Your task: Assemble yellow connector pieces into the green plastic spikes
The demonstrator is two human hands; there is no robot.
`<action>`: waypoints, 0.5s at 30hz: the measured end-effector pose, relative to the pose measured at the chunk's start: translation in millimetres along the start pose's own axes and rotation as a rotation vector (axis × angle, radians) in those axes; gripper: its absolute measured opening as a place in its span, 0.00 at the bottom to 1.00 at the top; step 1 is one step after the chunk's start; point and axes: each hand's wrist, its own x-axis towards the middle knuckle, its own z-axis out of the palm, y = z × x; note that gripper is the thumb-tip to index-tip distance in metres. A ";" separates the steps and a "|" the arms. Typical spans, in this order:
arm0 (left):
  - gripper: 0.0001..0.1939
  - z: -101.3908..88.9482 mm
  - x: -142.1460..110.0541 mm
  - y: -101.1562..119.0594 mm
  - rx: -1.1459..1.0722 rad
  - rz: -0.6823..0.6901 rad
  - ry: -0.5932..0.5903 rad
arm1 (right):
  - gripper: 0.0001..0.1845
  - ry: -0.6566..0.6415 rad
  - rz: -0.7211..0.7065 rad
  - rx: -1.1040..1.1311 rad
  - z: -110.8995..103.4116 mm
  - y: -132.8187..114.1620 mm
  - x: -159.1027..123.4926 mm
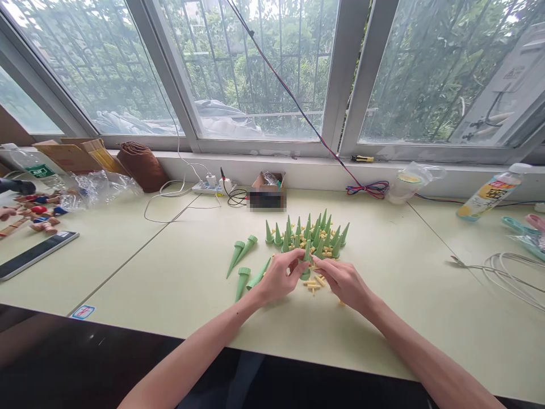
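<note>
My left hand (279,276) is closed round a green cone-shaped spike (307,251), its point upward and its wide ribbed end low. Against the spike's right side, the fingers of my right hand (347,282) are pinched together; whatever they may hold is too small to make out. Small yellow T-shaped pieces (314,285) lie on the table just below the hands. Behind them stands a cluster of green spikes (316,233), points up, with more yellow pieces among them. Several loose green spikes (242,279) lie left of my left hand, one partly hidden by it.
A power strip (208,187) and a small cardboard box (275,180) stand along the back. To the right are a bottle (489,193) and a coiled cable (506,270). At left, another person's hand (6,213) is near wooden toys (45,223) and a phone (38,254).
</note>
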 end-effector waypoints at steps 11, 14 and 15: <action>0.08 1.0 -1.2 2.8 -0.004 0.020 -0.010 | 0.12 -0.067 0.011 -0.026 0.9 -3.1 -1.5; 0.08 1.0 -1.3 2.4 0.001 0.023 -0.003 | 0.13 -0.077 0.024 0.008 1.2 -5.3 0.0; 0.08 0.9 -1.3 2.1 0.003 0.022 -0.004 | 0.14 -0.078 0.030 0.019 1.6 -5.8 0.3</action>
